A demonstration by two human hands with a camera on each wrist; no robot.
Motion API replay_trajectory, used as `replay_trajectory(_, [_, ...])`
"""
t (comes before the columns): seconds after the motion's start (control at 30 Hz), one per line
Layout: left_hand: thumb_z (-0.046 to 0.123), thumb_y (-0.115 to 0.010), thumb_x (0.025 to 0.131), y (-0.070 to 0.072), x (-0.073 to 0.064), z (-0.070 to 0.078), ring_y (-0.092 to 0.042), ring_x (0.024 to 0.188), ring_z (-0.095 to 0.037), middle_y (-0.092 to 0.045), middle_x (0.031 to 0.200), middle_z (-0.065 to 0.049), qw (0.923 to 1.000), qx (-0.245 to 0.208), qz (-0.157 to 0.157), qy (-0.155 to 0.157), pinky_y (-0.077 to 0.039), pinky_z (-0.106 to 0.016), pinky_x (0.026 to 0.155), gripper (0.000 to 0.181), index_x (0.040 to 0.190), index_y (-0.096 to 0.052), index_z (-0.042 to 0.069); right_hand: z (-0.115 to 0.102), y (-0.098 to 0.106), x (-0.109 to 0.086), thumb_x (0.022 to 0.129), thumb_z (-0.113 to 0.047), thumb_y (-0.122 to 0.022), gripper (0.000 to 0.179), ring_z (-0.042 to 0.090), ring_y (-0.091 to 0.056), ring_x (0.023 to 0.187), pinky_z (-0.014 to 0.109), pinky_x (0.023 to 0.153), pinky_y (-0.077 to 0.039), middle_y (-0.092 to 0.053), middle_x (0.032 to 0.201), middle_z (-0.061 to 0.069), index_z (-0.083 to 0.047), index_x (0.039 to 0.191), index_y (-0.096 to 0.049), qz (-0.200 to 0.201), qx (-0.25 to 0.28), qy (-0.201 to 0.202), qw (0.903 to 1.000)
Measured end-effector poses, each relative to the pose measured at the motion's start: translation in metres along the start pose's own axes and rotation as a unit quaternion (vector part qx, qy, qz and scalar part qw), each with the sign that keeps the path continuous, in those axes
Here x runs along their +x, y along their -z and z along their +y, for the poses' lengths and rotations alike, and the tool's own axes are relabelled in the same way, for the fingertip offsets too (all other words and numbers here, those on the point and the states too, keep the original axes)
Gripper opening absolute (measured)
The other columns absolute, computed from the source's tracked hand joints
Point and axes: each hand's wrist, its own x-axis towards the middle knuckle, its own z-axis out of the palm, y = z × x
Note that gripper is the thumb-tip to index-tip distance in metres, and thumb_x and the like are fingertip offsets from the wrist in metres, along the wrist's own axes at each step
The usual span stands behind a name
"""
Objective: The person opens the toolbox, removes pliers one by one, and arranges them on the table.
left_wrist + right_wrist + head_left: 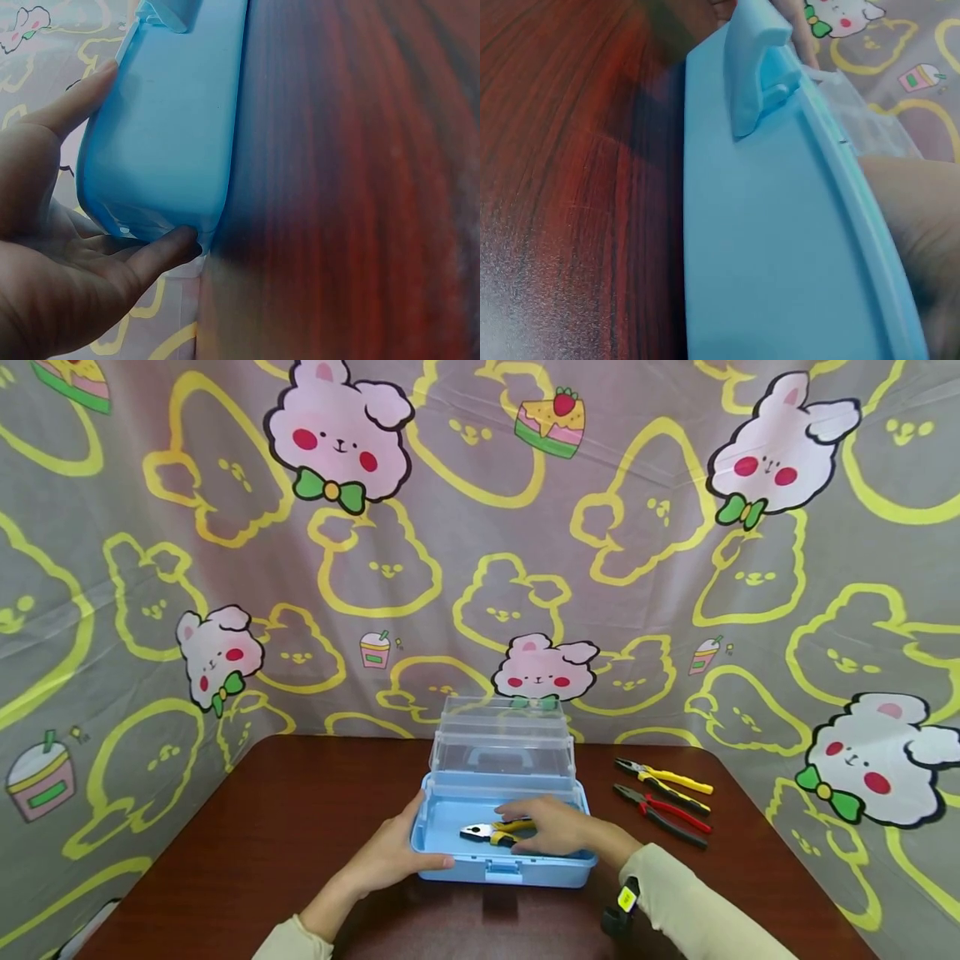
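Observation:
A light-blue plastic toolbox (450,870) stands on the table with its clear lid (502,752) raised at the back. My left hand (393,852) grips its left front corner, thumb along the front rim and fingers against the end wall, as the left wrist view shows. Inside the box my right hand (555,827) holds combination pliers with yellow-and-black handles (498,833). Their metal jaws point left, and palm and fingers cover the handle ends. In the right wrist view, the front wall hides most of this hand (922,217); the front latch (754,75) stands out there.
Right of the box lie two more pliers, one with yellow-and-black handles (667,781), the other with red-and-black handles (667,814). A dark wooden table (300,810) carries everything. Patterned cloth (450,543) hangs behind and at both sides.

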Motion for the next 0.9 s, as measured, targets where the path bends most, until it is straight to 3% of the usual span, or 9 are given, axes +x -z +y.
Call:
replay_trajectory(0.2, [0.041,-0.093,0.077,0.0002,0.0001,0.0013,-0.059,0.119,-0.035,-0.050,0.148,-0.027,1.0000,-0.007,-0.005,-0.005,-0.048,-0.052,0.095,0.124,0.166,-0.014,0.009,0.0006,-0.0073,0.0072,0.092,-0.019,-0.082,0.054,0.016,-0.057,0.124,0.041,0.105,-0.044,-0.065,0.135,0.003,-0.005,0.141,-0.063,-0.021,-0.027,0.012,0.9993])
replay_trajectory(0.63, [0.038,-0.093,0.078,0.0014,-0.0014,0.0021,-0.059,0.119,-0.036,-0.050,0.148,-0.026,0.9998,-0.017,-0.009,-0.005,-0.049,-0.054,0.095,0.121,0.166,-0.015,0.010,-0.0018,-0.0096,0.0083,0.091,-0.004,-0.080,0.045,0.019,-0.061,0.112,0.035,0.095,-0.051,-0.066,0.121,0.009,0.003,0.133,-0.066,0.001,-0.011,0.060,0.9981])
replay_trajectory(0.9, [0.037,-0.093,0.078,0.0017,-0.0004,0.0003,-0.061,0.116,-0.034,-0.052,0.146,-0.025,0.9996,-0.023,-0.010,-0.007,-0.050,-0.051,0.092,0.121,0.167,-0.015,0.012,-0.0043,-0.0068,0.0072,0.091,-0.003,-0.080,0.043,0.017,-0.060,0.112,0.034,0.095,-0.050,-0.068,0.121,0.008,0.003,0.131,-0.068,-0.004,0.010,0.037,0.9993])
